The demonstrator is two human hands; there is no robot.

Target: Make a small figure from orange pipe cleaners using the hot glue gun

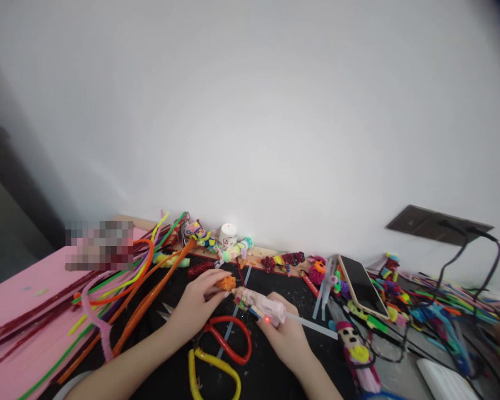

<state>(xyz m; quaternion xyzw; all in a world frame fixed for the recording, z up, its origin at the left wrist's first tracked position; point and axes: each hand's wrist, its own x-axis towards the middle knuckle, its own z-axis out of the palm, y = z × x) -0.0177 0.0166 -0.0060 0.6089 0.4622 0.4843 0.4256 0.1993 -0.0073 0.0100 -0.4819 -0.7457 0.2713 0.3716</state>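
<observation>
Between the fingertips of my left hand (200,297) is a small orange fuzzy piece (226,283), which looks like wound pipe cleaner. My right hand (285,333) is wrapped round a pale pink glue gun (262,304). A small red light glows on its side, and a translucent glue stick (312,325) sticks out of its back end. The gun's nozzle points left, close to the orange piece; whether they touch I cannot tell. Below my hands, on the black mat (173,364), lie scissors with a red handle loop (248,347) and a yellow one.
Bundles of pipe cleaners (137,311) cover the left side over a pink surface (8,305). Along the wall stand a paper cup (228,236) and several pipe-cleaner figures (283,261). To the right are a phone (363,286), a pipe-cleaner doll (358,355) and cables from a wall socket (437,224).
</observation>
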